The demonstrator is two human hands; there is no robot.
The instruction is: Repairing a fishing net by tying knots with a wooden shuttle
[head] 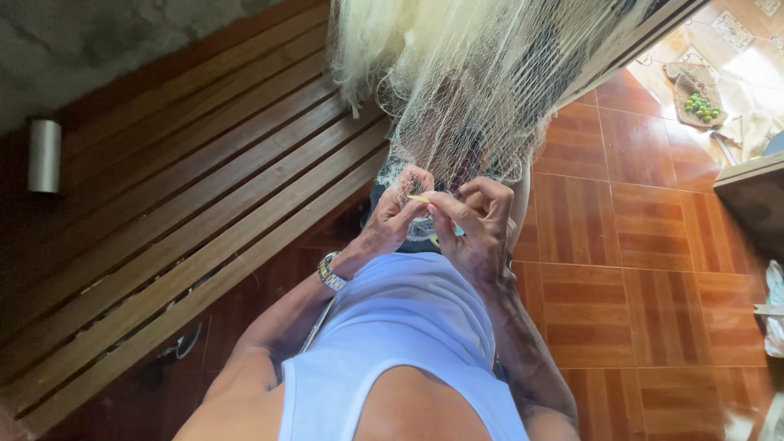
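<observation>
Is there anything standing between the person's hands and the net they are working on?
Nothing visible does: the left hand and right hand both already touch the net's lower edge, pinching a small yellowish tool between them.

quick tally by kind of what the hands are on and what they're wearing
fishing net: 1
netting needle, thin and pale, between the left hand and right hand: 1
wristwatch on the left wrist: 1
total: 3
</observation>
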